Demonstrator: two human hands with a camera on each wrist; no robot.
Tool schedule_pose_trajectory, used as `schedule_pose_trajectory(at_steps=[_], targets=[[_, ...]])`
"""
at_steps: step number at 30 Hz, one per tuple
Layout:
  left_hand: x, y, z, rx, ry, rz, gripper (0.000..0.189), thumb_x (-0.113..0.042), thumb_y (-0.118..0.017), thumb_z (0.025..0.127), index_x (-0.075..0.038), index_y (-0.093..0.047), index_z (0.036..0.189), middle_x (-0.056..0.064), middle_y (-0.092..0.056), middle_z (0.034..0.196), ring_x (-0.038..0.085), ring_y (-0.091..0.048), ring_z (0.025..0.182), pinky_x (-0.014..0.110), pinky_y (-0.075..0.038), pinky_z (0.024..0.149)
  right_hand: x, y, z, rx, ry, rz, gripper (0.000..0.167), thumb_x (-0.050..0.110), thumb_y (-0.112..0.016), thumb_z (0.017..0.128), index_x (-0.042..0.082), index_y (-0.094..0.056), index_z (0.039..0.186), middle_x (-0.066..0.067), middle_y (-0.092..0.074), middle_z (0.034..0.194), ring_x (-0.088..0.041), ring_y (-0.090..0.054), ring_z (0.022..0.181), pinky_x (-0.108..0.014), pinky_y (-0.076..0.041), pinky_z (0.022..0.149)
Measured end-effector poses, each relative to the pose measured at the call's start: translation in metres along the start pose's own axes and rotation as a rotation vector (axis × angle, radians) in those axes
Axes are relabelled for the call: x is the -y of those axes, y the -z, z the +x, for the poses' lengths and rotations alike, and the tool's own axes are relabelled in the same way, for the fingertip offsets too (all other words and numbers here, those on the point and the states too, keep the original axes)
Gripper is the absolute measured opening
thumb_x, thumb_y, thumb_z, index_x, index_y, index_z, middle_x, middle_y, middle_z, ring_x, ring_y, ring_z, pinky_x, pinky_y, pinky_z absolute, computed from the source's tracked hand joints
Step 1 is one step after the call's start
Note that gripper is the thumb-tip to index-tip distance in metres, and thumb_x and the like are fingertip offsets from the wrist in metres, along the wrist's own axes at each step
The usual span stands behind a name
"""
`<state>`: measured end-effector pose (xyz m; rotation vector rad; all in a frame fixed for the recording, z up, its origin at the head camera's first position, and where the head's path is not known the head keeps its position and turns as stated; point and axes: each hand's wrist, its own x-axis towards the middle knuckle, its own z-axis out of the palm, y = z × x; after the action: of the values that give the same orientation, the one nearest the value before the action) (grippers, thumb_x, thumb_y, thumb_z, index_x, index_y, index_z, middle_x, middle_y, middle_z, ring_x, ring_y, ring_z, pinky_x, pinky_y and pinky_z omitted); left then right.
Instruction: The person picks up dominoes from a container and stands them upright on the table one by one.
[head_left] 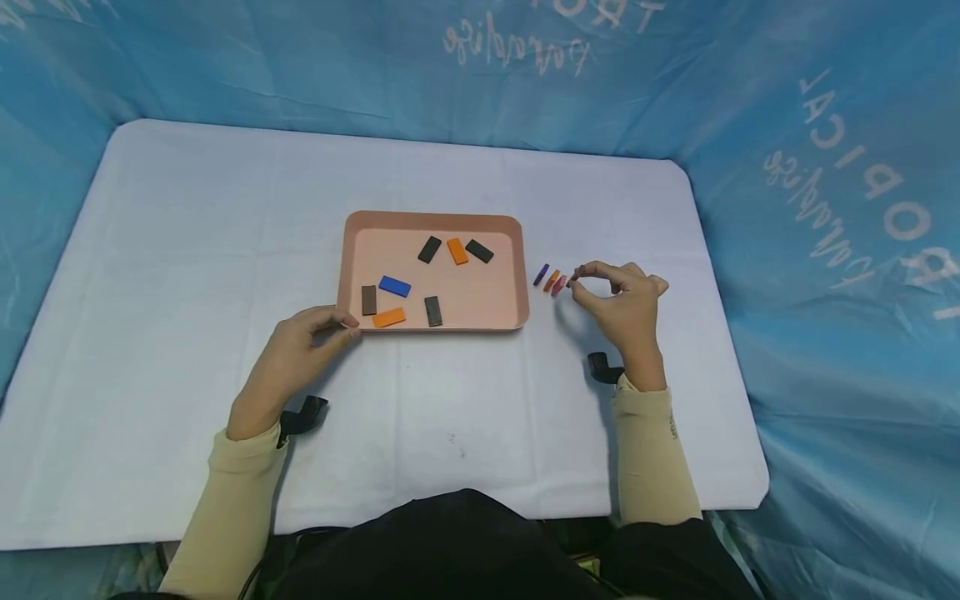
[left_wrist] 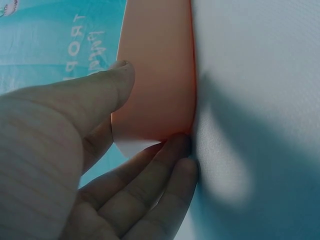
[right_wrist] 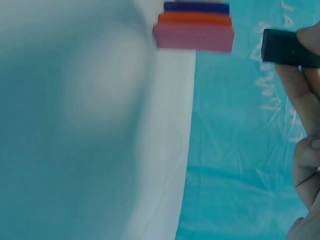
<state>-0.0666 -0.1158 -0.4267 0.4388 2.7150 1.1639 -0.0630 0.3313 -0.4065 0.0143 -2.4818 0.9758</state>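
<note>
My right hand (head_left: pixel 630 312) pinches a black domino (right_wrist: pixel 280 47) between thumb and fingertips, to the right of a short row. In that row a blue domino (head_left: pixel 541 275), an orange domino (head_left: pixel 552 281) and a pink domino (right_wrist: pixel 194 37) stand on edge one behind another, the pink one nearest the held piece. At the near left corner of a pink-orange tray (head_left: pixel 465 292), my left hand (head_left: pixel 296 358) grips the wall, thumb on its rim and fingers round the corner. Inside the tray lie a blue domino (head_left: pixel 394 286), two orange dominoes (head_left: pixel 457 251) and several dark dominoes (head_left: pixel 433 311).
A white cloth (head_left: pixel 225 208) covers the table under the tray and the row. Blue printed curtains (head_left: pixel 337 75) hang along the back and right edges. A black wrist camera mount (head_left: pixel 603 368) juts out beside each wrist, low over the table.
</note>
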Motion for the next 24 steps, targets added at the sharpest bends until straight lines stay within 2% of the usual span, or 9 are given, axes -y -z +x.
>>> schedule_pose_trajectory(at_steps=[3,11,17,24], targets=[[0.000,-0.001,0.001,0.006,0.007,0.002,0.021,-0.032,-0.066,0.099,-0.013,-0.070,0.108,0.008,-0.069,0.117,0.032,-0.062,0.117,0.055,-0.049,0.099,-0.005,0.003,0.000,0.000,-0.018,0.010,0.012,0.015,-0.083,0.081,0.016,-0.082,0.093,-0.008,-0.077,0.087,-0.019,-0.041,0.072,-0.043,-0.010,0.084],[0.000,-0.001,0.001,0.006,0.016,0.012,0.020,-0.031,-0.067,0.099,-0.013,-0.070,0.107,0.009,-0.069,0.117,0.032,-0.062,0.116,0.055,-0.049,0.099,-0.012,0.004,-0.001,0.074,-0.089,0.013,0.014,0.018,-0.084,0.080,0.014,-0.081,0.092,-0.010,-0.075,0.085,-0.033,-0.048,0.078,-0.044,-0.014,0.084],[0.000,0.000,0.000,0.007,0.011,-0.003,0.019,-0.030,-0.067,0.099,-0.013,-0.070,0.107,0.009,-0.069,0.117,0.033,-0.062,0.115,0.055,-0.049,0.098,-0.021,0.001,-0.004,0.142,-0.150,-0.003,0.015,0.023,-0.085,0.080,0.016,-0.081,0.092,-0.010,-0.073,0.086,-0.030,-0.049,0.080,-0.046,-0.015,0.086],[0.000,0.000,0.000,0.009,0.011,-0.018,0.020,-0.029,-0.068,0.099,-0.012,-0.070,0.108,0.010,-0.069,0.117,0.033,-0.063,0.115,0.055,-0.050,0.099,-0.026,0.000,-0.001,0.188,-0.127,-0.018,0.015,0.024,-0.086,0.080,0.016,-0.081,0.092,-0.008,-0.072,0.083,-0.025,-0.049,0.076,-0.046,-0.014,0.083]])
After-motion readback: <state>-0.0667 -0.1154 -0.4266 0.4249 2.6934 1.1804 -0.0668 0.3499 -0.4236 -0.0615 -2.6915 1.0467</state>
